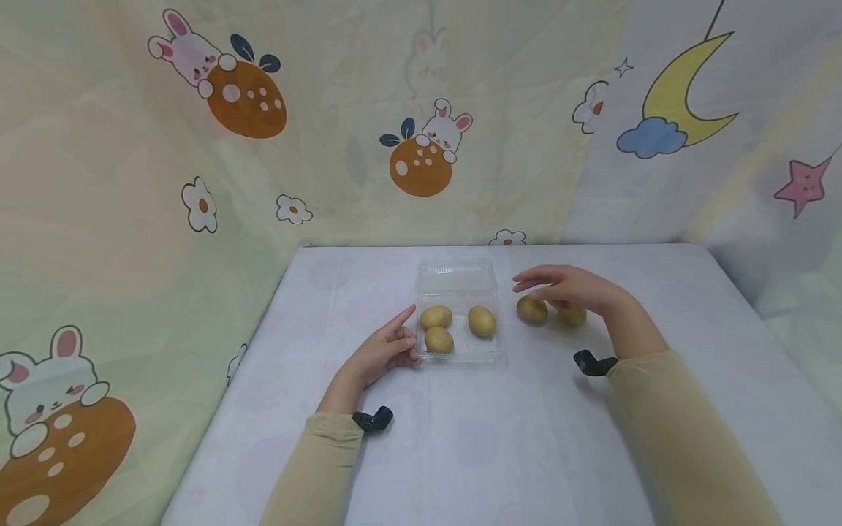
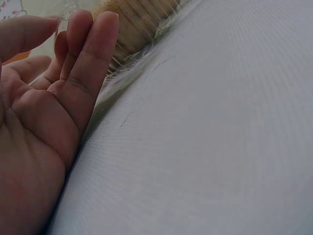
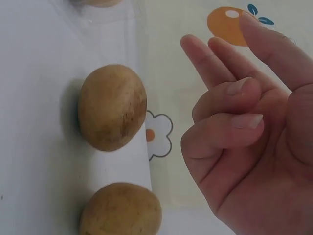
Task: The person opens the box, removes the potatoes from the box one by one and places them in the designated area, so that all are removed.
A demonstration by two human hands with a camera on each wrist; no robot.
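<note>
A clear plastic clamshell box [image 1: 463, 349] lies with its lid [image 1: 455, 278] folded back. Inside it are two potatoes [image 1: 436, 316] at the left and one potato [image 1: 482, 322] at the right. My left hand [image 1: 387, 349] is beside the box's left wall, index finger extended; in the left wrist view its fingertips are right at the ribbed side. My right hand [image 1: 582, 287] hovers over two loose potatoes [image 1: 531, 310] right of the box, partly covering the farther-right one. In the right wrist view this hand [image 3: 259, 112] holds nothing, two fingers bent and the others extended.
A white cloth covers the table [image 1: 460, 438]. Behind and at the sides hangs a patterned curtain [image 1: 342, 131] with rabbits and flowers. Each wrist carries a small black camera [image 1: 373, 419].
</note>
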